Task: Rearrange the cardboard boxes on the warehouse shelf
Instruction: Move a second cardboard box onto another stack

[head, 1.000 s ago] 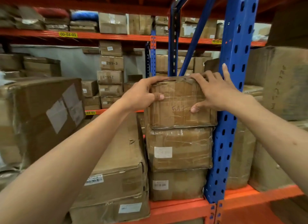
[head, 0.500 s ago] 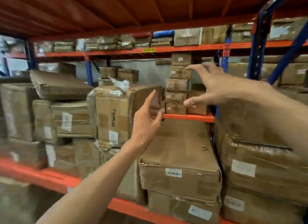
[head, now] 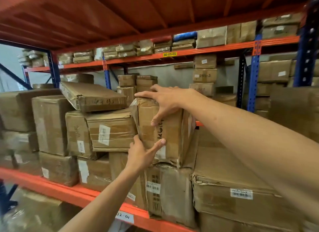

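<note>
The landmark is the tall brown cardboard box with black handwriting on its front [head: 165,128], which stands upright in the middle of the orange steel shelf [head: 72,192], on top of a larger crumpled box with a barcode label [head: 170,193].

To the left of the tall box, touching its left edge, lies a wide taped box with a white label [head: 110,131]. On that one rests a long flat carton [head: 93,97], tilted, its long axis running left to right.

At the lower left corner of the tall box is the left hand [head: 141,154]. Its fingers [head: 159,143] are spread: the thumb goes up along the left edge, and one finger lies flat on the front face. The hand touches the box but does not close around it.

At the upper part of the tall box is the right hand [head: 165,100]. Its fingers [head: 143,94] are spread wide over the top edge, and the thumb presses on the front face, near the handwriting. This hand reaches in from the right.

The long axis of the tall box is vertical, so the two hands hold it at opposite corners, low left and high right. I judge that the next move is to pull or tip it toward the person; the wide box just beside it may rub against it.

None of the boxes is open, so what is inside cannot be seen.
</note>
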A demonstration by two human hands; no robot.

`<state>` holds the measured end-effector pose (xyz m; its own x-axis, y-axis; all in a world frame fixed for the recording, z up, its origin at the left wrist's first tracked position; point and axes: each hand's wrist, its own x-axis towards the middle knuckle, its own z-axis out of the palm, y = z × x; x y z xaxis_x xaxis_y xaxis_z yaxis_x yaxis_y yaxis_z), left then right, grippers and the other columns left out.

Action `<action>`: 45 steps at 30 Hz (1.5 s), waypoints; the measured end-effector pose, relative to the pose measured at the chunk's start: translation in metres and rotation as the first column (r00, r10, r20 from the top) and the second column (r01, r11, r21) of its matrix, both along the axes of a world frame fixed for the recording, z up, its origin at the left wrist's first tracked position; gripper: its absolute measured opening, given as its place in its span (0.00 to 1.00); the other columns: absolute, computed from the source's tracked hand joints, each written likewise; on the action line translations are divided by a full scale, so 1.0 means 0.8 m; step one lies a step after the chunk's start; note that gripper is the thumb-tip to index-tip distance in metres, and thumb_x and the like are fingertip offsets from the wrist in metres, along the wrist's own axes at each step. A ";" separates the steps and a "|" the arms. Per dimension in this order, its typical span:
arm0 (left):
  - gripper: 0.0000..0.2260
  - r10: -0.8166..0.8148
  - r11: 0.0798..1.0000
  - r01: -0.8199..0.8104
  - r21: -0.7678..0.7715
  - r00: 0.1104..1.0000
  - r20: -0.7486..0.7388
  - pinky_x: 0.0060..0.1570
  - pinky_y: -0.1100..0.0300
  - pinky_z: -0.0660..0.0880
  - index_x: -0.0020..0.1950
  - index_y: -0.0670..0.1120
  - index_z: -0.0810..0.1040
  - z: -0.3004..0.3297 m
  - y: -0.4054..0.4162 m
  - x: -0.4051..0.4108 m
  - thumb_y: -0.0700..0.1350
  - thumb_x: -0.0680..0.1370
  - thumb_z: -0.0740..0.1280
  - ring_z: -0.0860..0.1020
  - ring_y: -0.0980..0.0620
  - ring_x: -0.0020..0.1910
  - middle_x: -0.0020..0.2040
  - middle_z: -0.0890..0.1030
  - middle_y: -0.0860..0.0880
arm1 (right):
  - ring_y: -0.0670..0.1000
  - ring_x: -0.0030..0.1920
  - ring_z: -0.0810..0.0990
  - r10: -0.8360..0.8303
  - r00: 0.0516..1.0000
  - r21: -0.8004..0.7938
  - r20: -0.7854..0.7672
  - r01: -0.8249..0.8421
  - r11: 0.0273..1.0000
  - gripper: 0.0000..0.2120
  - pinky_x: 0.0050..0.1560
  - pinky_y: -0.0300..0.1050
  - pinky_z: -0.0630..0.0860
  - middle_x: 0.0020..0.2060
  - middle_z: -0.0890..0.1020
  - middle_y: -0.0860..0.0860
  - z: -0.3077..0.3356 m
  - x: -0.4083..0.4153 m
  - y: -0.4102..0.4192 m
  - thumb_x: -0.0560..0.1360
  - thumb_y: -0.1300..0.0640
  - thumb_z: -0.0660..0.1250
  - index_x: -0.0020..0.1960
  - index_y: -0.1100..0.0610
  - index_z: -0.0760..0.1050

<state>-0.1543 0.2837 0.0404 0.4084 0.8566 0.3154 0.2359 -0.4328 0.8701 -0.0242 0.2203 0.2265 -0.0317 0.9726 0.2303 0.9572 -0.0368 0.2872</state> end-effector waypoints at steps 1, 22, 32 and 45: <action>0.57 -0.018 1.000 0.018 -0.008 1.000 -0.012 0.68 0.41 0.73 0.78 0.43 0.60 0.000 0.004 0.003 0.75 0.61 0.72 0.73 0.38 0.70 0.72 0.72 0.39 | 0.61 0.71 0.67 -0.010 1.000 -0.004 0.014 0.010 1.000 0.55 0.60 0.60 0.67 0.73 0.66 0.55 0.000 0.004 0.003 0.63 0.27 0.75 0.77 0.27 0.42; 0.33 -0.578 0.812 0.571 0.120 0.760 0.296 0.50 0.61 0.83 0.61 0.67 0.82 0.032 0.025 0.065 0.51 0.59 0.86 0.84 0.59 0.56 0.57 0.85 0.62 | 0.42 0.48 0.81 -0.159 0.858 0.219 -0.489 0.297 0.930 0.41 0.45 0.38 0.77 0.50 0.81 0.47 -0.057 0.103 -0.203 0.64 0.32 0.78 0.64 0.38 0.55; 0.24 -0.806 0.587 0.771 0.247 0.586 0.085 0.45 0.66 0.82 0.63 0.56 0.85 0.056 -0.082 0.148 0.44 0.68 0.83 0.85 0.60 0.52 0.56 0.86 0.56 | 0.46 0.38 0.83 -0.220 0.691 0.390 -0.688 0.608 0.691 0.33 0.41 0.45 0.79 0.48 0.83 0.49 -0.162 0.144 -0.366 0.64 0.34 0.77 0.63 0.39 0.65; 0.27 -0.839 0.544 0.821 0.172 0.529 0.129 0.42 0.63 0.83 0.67 0.54 0.81 0.050 -0.084 0.174 0.39 0.71 0.80 0.86 0.60 0.50 0.58 0.84 0.55 | 0.53 0.49 0.77 -0.458 0.728 0.313 -0.510 0.653 0.690 0.30 0.44 0.46 0.69 0.47 0.81 0.51 -0.133 0.172 -0.357 0.61 0.40 0.82 0.56 0.44 0.70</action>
